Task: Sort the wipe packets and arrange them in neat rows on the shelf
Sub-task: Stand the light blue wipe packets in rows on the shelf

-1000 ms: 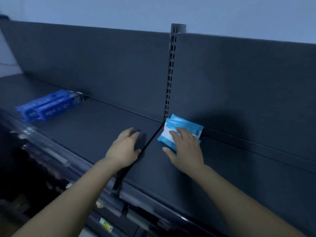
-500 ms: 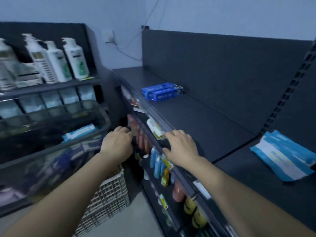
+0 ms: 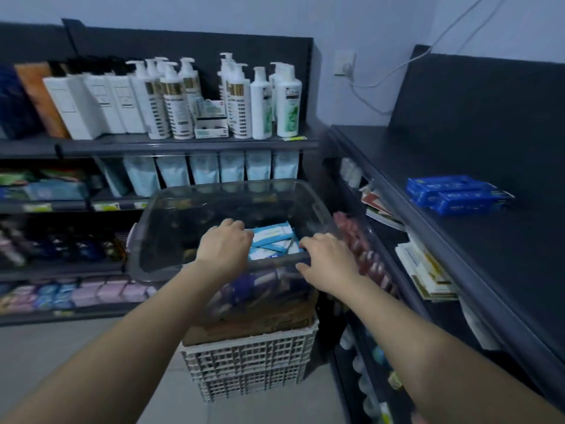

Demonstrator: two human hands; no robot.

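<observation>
Big dark shelf [image 3: 458,270] fills the rt side. Centre: clear bin [image 3: 214,191] sits on a cardboard box [image 3: 250,325] atop a white crate [image 3: 250,362]. Blue boxes [image 3: 458,194] lie on the shelf's top deck by the back panel. Both hands at the bin's near rim. L hand [image 3: 224,249] knuckles-up, fingers curled down inside, tips hidden, can't tell if it's got anything. R hand [image 3: 328,264] curled at the rim, thumb outside, grip unclear. Blue-and-white wipe packets [image 3: 272,240] lie in the bin btwn the hands.
</observation>
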